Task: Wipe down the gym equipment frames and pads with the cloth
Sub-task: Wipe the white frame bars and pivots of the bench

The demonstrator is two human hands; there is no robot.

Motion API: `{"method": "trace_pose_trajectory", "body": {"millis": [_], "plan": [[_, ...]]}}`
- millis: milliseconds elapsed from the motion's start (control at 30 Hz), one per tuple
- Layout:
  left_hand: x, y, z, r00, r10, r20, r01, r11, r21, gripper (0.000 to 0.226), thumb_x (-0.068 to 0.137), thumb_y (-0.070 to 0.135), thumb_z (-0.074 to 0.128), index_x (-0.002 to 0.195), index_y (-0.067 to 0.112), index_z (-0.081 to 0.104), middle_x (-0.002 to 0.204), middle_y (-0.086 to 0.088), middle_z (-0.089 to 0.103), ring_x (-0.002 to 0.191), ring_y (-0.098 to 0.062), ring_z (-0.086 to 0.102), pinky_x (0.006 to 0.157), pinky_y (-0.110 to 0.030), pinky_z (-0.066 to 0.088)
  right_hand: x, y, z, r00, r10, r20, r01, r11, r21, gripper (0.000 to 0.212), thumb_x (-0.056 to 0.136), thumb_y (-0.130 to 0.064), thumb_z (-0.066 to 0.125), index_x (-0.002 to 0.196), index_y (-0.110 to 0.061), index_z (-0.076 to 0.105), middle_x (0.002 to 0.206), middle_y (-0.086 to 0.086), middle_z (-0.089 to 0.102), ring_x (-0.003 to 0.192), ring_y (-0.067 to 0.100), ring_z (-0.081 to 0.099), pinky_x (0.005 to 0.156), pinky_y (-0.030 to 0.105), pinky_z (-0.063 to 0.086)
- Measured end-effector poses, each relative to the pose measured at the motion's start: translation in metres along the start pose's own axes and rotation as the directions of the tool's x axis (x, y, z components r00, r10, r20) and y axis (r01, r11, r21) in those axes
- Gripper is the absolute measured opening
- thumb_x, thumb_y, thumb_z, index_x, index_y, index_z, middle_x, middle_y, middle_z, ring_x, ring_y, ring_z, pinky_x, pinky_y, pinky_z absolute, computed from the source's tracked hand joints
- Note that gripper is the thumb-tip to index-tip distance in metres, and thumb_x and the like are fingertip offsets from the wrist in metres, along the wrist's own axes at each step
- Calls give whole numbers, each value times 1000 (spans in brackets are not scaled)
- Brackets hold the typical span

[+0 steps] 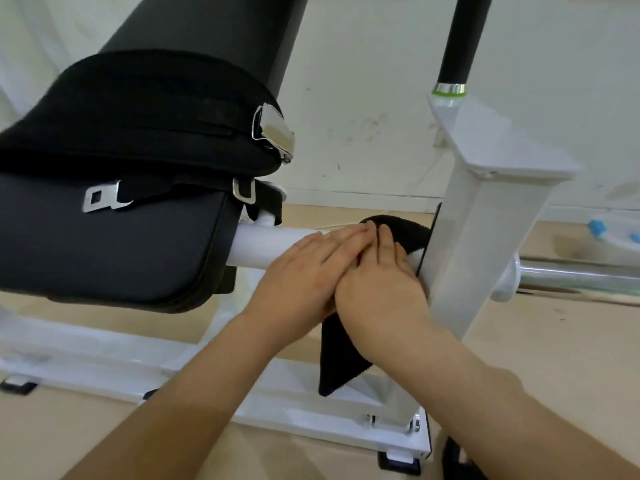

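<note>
One black cloth [408,230] lies folded over the white round bar [273,245] of the equipment frame, close to the place where this bar meets the white upright post [478,244]. Part of the cloth shows above the bar, beyond the fingertips, and another part hangs down under the hands as a dark pointed flap in front of the low white base frame [242,403]. Both hands are flat on the cloth and press it on the bar, with the fingers stretched forward and kept together, not curled into a fist. The right hand [381,282] lies nearest to the post, and the left hand [308,271] is just beside it, so that the two touch along their inner edges; some fingers of the left hand reach over the bare bar. I cannot tell if the thumbs hold the cloth from below, because they are hidden. To the left of the hands the bar goes under a dark seat pad [114,244], which carries a metal belt tongue [100,199]. Above it rests a thick black padded strap [138,116] with a shiny buckle [273,131]. At the top right a black handle tube [464,39] rises from the post. The floor is pale beige, the wall behind is white.
</note>
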State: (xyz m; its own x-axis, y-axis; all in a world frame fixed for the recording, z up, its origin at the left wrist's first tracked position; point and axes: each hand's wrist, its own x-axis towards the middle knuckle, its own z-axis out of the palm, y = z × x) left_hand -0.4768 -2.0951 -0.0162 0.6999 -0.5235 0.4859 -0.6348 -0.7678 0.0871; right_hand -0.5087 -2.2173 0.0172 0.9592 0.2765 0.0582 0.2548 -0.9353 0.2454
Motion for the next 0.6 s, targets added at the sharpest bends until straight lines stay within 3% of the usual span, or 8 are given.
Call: {"method": "trace_pose_trajectory", "body": {"millis": [100,200,267,333,400,433,533,600], "plan": [[-2,-23,-1,989,-98,-114,96,995,-17,68,78,4,63,141,16,41,143,-2,48,132,-17,43,109,-40,36,28,-6,-4,982,-125,-140,138,987,87,63,94,-25,39,148,1,19,147,26,29,135,40,28,115,45,19],[-21,-27,-4,914,-313,-258,295,949,-108,75,73,-4,70,142,7,41,144,-8,46,134,-17,39,107,-33,38,62,-20,-13,954,-211,-213,261,935,242,54,91,-31,38,141,-11,38,132,9,53,114,28,52,91,35,38],[-29,-11,-3,883,-318,-346,263,944,-199,78,75,-1,72,144,4,37,149,-6,40,138,-15,35,110,-24,34,72,-19,-11,952,-219,-216,273,924,266,57,92,-32,37,145,-9,32,143,10,45,126,26,47,98,36,34],[-34,9,8,906,-281,-316,201,944,-262,80,78,11,69,147,3,30,153,-5,34,141,-13,31,114,-24,29,58,-10,-6,972,-160,-172,200,948,249,70,95,-30,36,151,-2,6,159,15,12,146,27,14,118,39,11],[-33,19,20,951,-235,-200,198,962,-186,86,81,35,58,152,8,18,157,-1,25,145,-10,22,118,-30,18,31,2,1,990,-83,-115,107,971,216,73,97,-24,33,148,1,-13,158,18,-16,146,31,-14,120,42,-4],[-29,17,26,964,-204,-168,196,979,-62,83,83,41,50,152,9,17,158,-1,24,145,-11,19,119,-35,14,15,6,5,992,-65,-110,86,976,198,74,97,-20,34,147,1,-17,155,21,-22,144,33,-20,120,42,-5],[-10,6,30,987,-113,-114,136,964,229,61,91,34,33,148,13,33,151,-3,38,141,-19,30,117,-45,15,-36,12,17,986,-102,-133,137,948,287,70,91,-8,26,147,2,-15,154,22,-23,145,34,-19,120,41,-3],[18,8,17,993,-110,-43,117,969,217,52,94,40,29,139,20,46,134,0,55,125,-22,50,109,-44,28,-60,21,29,967,-135,-217,207,913,353,69,84,-2,34,149,3,13,158,22,2,147,33,7,119,38,10]]}}
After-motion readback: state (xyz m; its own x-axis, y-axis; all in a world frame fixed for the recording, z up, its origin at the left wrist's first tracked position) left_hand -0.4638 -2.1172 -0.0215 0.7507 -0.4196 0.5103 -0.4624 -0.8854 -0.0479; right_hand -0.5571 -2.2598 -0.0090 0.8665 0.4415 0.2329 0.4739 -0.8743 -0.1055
